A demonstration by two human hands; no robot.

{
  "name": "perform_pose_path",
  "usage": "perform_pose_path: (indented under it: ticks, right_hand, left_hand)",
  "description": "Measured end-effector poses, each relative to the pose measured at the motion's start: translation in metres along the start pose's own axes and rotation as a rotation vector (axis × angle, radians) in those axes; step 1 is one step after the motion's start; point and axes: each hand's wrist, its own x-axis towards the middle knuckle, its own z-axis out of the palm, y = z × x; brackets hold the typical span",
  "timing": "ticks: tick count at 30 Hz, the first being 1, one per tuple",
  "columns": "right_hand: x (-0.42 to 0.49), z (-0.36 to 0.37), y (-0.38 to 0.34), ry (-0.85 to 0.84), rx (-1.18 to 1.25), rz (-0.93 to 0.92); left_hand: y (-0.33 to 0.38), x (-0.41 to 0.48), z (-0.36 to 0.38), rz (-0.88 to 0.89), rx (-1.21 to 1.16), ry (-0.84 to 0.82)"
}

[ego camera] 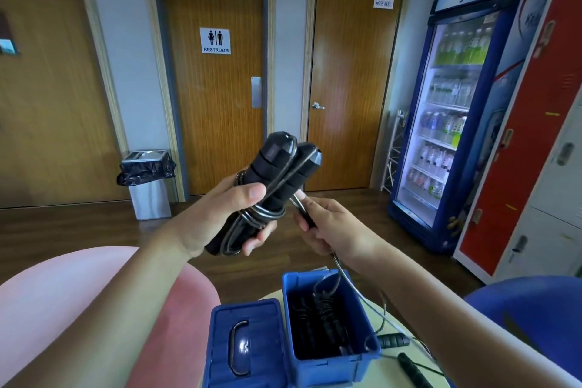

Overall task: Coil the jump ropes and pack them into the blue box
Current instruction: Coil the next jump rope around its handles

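Left hand [217,214] grips a coiled jump rope [277,173], fingers [252,244] curled round its two black handles, high above the open blue box [330,370] on the desk [389,372]. Right hand [330,227] pinches the same rope just right of the bundle. More ropes [324,309] lie inside the box.

At frame centre the left hand [220,217] curls fingers and thumb around the jump rope bundle [277,170]. Just right of it, the right hand [330,230] pinches the cord [299,203]. Both forearms are raised.
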Motion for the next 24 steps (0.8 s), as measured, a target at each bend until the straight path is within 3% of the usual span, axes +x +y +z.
perform_pose_path:
  ticks: [3, 6, 13, 15, 18, 24]
  right_hand:
    - [-0.009, 0.004, -0.01, 0.07, 0.012, 0.044]
    - [-0.022, 0.005, -0.017, 0.099, -0.056, 0.083]
    - [-0.036, 0.009, -0.014, 0.15, -0.2, 0.19]
    - [-0.039, 0.004, -0.021, 0.18, -0.343, 0.111]
    - [-0.043, 0.0, -0.04, 0.24, -0.713, -0.165]
    - [-0.029, -0.003, -0.07, 0.101, -1.286, -0.584]
  left_hand:
    - [-0.002, 0.005, 0.001, 0.015, -0.111, 0.015]
    - [0.002, 0.007, -0.005, 0.0, -0.121, 0.143]
    - [0.011, 0.01, -0.008, -0.224, 0.453, 0.592]
    - [0.011, 0.012, -0.004, -0.33, 0.79, 0.628]
    - [0.006, 0.017, 0.002, -0.45, 1.162, 0.582]
    - [-0.002, 0.021, 0.018, -0.312, 1.513, 0.397]
